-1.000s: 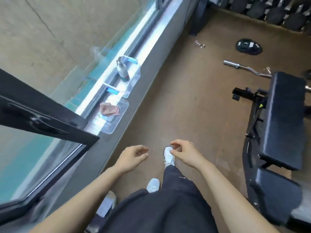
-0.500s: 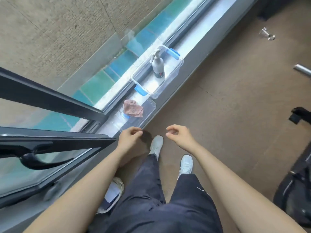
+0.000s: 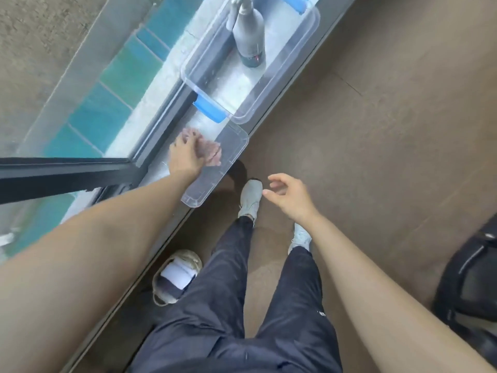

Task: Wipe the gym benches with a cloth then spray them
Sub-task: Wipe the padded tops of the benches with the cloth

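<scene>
Left hand (image 3: 185, 154) has gone forward since half a second ago — now down on the crumpled pink cloth (image 3: 213, 156), which lies on the flat clear plastic lid (image 3: 234, 140). My fingers are blurred over the cloth, so I can't tell if they grip it or just touch. Right hand (image 3: 291, 199) is held well apart from it, fingers loosely spread, holding nothing. Just beyond my left fingertips — clear plastic tub with blue handles (image 3: 306, 44), grey spray bottle (image 3: 248, 30) upright inside.
</scene>
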The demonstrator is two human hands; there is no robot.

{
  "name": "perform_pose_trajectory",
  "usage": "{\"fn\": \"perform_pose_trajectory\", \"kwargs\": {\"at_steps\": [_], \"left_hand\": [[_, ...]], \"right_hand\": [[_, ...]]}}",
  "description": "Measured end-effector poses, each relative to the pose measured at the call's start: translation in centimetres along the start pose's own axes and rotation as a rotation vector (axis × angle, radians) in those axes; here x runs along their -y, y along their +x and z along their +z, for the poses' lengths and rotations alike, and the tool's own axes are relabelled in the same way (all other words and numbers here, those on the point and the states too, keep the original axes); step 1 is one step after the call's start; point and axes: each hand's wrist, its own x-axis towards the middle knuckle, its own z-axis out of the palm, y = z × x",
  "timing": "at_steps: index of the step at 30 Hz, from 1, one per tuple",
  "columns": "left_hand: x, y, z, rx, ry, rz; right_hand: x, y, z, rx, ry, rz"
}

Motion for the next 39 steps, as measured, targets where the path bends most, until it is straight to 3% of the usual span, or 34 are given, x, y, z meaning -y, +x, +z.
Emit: {"fn": "perform_pose_trajectory", "kwargs": {"at_steps": [5,10,15,18,21,23,26,28,31,35,39], "left_hand": [[-0.4,-0.4,-3.0,0.051,-0.210,-0.076],[-2.5,-7.6,-4.3,0.257,-0.700,0.107],[-5.7,-14.8,-7.2,0.562,-0.885,0.302],[-8.2,-18.1,-9.1,0.704,-0.785,0.400],[-12.0,-21.4,-10.1,0.737,-0.680,0.616],[-14.7,-24.0,-10.0,0.740,-0.647,0.638],[-18.4,-28.0,-9.2,0.554,-0.569,0.592],[-21.0,-30.9,-8.8,0.464,-0.584,0.670],[-25.7,-35.6,-8.0,0.462,-0.549,0.852],[-31.9,-40.0,-5.7,0.405,-0.293,1.093],[-37.9,-42.9,-3.7,0.438,-0.213,1.199]], "right_hand": [[1.3,-1.2,-0.7,0.003,0.055,0.001],[3.2,-4.3,-1.4,-0.010,0.109,-0.060],[4.6,-8.8,-3.7,-0.052,0.191,-0.217],[4.3,-11.8,-5.8,-0.091,0.184,-0.296],[3.5,-14.9,-8.0,-0.138,0.206,-0.300],[2.5,-17.2,-9.8,-0.205,0.218,-0.285],[0.4,-20.9,-13.2,-0.355,0.285,-0.243],[-1.5,-23.6,-15.6,-0.436,0.349,-0.195],[-4.8,-27.2,-18.8,-0.557,0.434,-0.147],[-8.7,-31.3,-22.5,-0.678,0.509,-0.114],[-12.1,-35.6,-26.0,-0.771,0.593,-0.115]]}}
